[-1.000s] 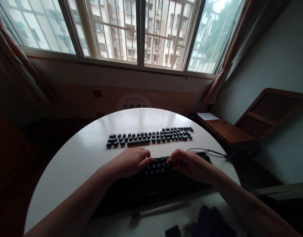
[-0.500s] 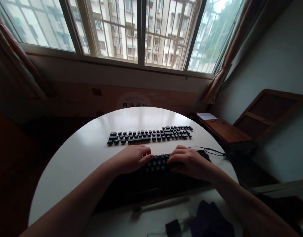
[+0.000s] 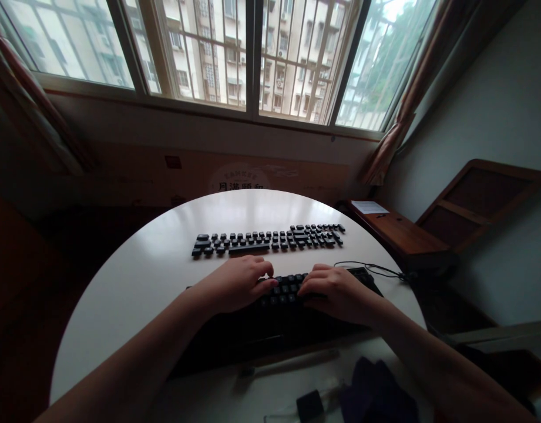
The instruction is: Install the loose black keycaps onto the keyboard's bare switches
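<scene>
A black keyboard (image 3: 284, 289) lies on the round white table (image 3: 138, 294) in front of me. My left hand (image 3: 234, 285) rests on its left part, fingers curled, with thumb and forefinger pinched at a key near the middle. My right hand (image 3: 336, 292) lies on the right part, its bent fingers pressed together over the keys. Only a small patch of keys shows between the two hands. What the fingertips hold is hidden. Beyond the keyboard, several loose black keycaps (image 3: 270, 239) are laid out in rows on the table.
A thin black cable (image 3: 372, 269) runs off the keyboard's right end. Near the front edge lie a long thin tool (image 3: 292, 364), a small black block (image 3: 309, 405) and a dark cloth (image 3: 378, 395). A wooden bench (image 3: 400, 232) stands to the right, under the window.
Both hands have crept a little closer together over the keyboard's middle keys. The view has shifted slightly, so more of the items at the front edge shows.
</scene>
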`<state>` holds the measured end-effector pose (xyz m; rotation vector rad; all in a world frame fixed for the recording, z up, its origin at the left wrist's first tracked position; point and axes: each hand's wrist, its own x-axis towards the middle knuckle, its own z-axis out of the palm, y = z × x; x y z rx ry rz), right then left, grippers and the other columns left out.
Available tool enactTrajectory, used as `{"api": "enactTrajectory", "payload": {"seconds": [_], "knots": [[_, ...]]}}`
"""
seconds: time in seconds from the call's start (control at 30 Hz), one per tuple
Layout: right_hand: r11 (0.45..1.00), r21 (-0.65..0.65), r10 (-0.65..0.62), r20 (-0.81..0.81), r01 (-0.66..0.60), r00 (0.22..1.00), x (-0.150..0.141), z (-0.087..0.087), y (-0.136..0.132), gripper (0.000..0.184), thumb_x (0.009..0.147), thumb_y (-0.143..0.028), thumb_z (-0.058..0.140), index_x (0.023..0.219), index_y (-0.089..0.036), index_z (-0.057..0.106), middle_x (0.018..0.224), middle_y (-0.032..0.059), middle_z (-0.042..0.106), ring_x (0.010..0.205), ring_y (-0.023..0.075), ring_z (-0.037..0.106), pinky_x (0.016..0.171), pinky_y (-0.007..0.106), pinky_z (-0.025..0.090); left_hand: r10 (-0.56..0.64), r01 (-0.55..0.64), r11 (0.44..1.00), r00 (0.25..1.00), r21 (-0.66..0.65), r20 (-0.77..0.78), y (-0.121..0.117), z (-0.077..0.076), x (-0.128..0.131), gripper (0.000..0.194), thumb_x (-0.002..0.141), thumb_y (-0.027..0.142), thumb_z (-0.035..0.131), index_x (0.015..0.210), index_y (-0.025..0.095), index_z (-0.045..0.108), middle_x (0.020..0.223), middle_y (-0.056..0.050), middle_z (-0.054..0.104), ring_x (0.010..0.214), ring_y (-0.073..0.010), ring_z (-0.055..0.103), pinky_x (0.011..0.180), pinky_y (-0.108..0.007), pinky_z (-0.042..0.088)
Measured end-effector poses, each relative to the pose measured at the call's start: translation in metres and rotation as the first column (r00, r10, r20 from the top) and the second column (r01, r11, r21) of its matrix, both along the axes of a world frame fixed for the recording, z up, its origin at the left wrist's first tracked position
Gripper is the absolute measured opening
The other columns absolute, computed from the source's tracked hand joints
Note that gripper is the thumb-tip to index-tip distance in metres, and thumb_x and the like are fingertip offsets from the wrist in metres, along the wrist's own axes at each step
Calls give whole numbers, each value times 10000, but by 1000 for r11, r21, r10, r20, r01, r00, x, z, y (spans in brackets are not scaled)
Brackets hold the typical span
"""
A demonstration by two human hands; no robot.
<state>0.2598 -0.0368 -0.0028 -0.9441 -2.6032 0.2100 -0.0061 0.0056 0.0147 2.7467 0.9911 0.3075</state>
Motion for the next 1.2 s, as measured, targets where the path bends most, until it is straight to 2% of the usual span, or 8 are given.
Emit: {"api": "enactTrajectory", "payload": {"seconds": [0.07, 0.13, 0.3, 0.57, 0.7, 0.83, 0.97, 1.2], "knots": [[999, 20, 30, 5, -30, 1000, -1, 0, 0, 81, 905, -239, 666, 953, -244, 731, 904, 26, 709, 849, 180, 605, 700, 282, 445, -4, 5, 1000, 1000, 30, -6, -7, 3, 4, 204, 951, 376, 544, 991, 204, 645, 992, -58, 666, 884, -222, 619, 732, -314, 441], [999, 31, 32, 6, -32, 999, -1, 0, 0, 105, 927, -265, 643, 942, -256, 747, 891, 24, 699, 830, 172, 592, 681, 279, 424, -36, 37, 998, 999, 46, -19, -15, 7, 10, 146, 917, 315, 592, 996, 202, 641, 987, -57, 660, 893, -227, 614, 745, -324, 449], [999, -5, 35, -29, -35, 999, 1, -2, 4, 121, 929, -285, 648, 952, -274, 767, 794, 6, 668, 747, 144, 562, 656, 267, 398, -152, 152, 987, 988, 44, -1, -28, 8, 23, 136, 887, 257, 621, 1010, 212, 659, 1017, -61, 660, 931, -231, 606, 792, -337, 467], [991, -31, 122, -184, -130, 975, 3, -12, 17, 116, 889, -318, 703, 863, -239, 784, 738, 23, 673, 718, 154, 527, 698, 291, 423, -147, 146, 989, 989, 33, 15, -19, 5, 17, 128, 891, 236, 598, 995, 206, 666, 980, -62, 665, 897, -226, 612, 773, -335, 462], [987, -24, 150, -219, -159, 964, 5, -11, 22, 176, 890, -346, 698, 784, -226, 773, 682, 19, 678, 665, 149, 503, 669, 300, 404, -145, 144, 989, 989, 26, 29, -17, 4, 16, 127, 896, 245, 590, 992, 211, 666, 973, -55, 668, 884, -221, 613, 762, -334, 461], [983, -38, 176, -130, -182, 976, 7, -1, 20, 191, 911, -366, 665, 851, -225, 779, 637, 12, 653, 622, 145, 469, 674, 313, 384, -162, 161, 986, 986, 41, 31, -17, 4, 17, 123, 903, 253, 571, 962, 208, 670, 954, -59, 673, 870, -215, 615, 754, -322, 462], [987, -36, 154, -10, -154, 988, 9, 8, 15, 229, 941, -364, 619, 858, -220, 777, 679, 25, 648, 672, 152, 480, 720, 327, 370, -165, 165, 986, 986, 36, 11, -16, 3, 18, 108, 898, 240, 586, 956, 211, 673, 958, -56, 676, 879, -216, 616, 758, -323, 460], [988, -21, 153, 41, -153, 987, 10, 13, 12, 205, 946, -347, 610, 894, -237, 776, 666, 17, 642, 696, 159, 483, 722, 321, 351, -167, 165, 985, 986, 58, 21, -17, -1, 19, 170, 873, 182, 598, 1029, 215, 657, 994, -59, 675, 921, -232, 615, 797, -340, 471]]}}
